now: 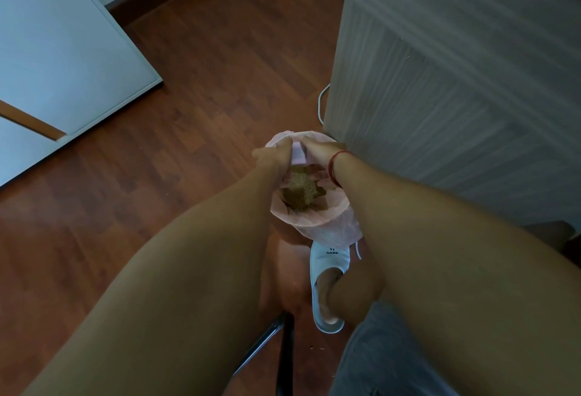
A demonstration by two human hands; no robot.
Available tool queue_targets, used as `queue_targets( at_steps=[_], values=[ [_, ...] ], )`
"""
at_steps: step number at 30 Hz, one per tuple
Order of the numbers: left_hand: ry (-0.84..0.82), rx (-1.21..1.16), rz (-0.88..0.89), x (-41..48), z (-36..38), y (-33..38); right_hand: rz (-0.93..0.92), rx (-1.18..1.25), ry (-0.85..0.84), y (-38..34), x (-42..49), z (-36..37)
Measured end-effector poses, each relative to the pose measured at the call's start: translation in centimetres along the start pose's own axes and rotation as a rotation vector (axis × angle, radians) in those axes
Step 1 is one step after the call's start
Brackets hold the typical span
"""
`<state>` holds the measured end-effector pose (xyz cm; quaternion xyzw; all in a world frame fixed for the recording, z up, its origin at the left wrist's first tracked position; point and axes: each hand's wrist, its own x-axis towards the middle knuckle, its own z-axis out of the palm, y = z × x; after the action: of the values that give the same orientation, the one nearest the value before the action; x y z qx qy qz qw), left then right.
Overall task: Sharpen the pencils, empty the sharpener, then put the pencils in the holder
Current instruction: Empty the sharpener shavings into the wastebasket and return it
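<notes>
Sharpener [298, 154], pale lilac, pinched between left grip [273, 156] and right grip [321, 149], fingers curled, over pink-bagged bin [316, 223] holding brownish waste [300, 190].

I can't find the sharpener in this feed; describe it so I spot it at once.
From the tall grey ribbed cabinet on the right, drop to the pink-bag-lined bin at its lower corner. Over the far rim, the left hand and right hand hold a small pale lilac box-shaped sharpener between them. It is flat-sided, unlike the crinkled bag and brown shavings below.
</notes>
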<state>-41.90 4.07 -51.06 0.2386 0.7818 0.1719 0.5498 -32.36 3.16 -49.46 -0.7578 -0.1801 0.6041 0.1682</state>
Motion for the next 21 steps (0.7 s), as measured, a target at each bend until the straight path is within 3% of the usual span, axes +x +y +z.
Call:
queue_targets(
  at_steps=[4,11,17,21],
  values=[
    [-0.004,-0.055,-0.002,0.0,-0.1,0.3,-0.051,0.023,0.059,-0.5,-0.6,-0.2],
    [-0.155,-0.075,-0.023,0.2,-0.3,-0.3,-0.039,-0.057,-0.026,-0.2,-1.0,-0.7],
    [-0.028,-0.125,-0.046,0.4,-0.2,-0.5,-0.054,0.02,0.101,0.1,-0.7,-0.2],
    [-0.089,-0.123,0.028,0.2,0.1,-0.1,-0.088,0.033,0.108,-0.3,-0.6,0.5]
  ],
)
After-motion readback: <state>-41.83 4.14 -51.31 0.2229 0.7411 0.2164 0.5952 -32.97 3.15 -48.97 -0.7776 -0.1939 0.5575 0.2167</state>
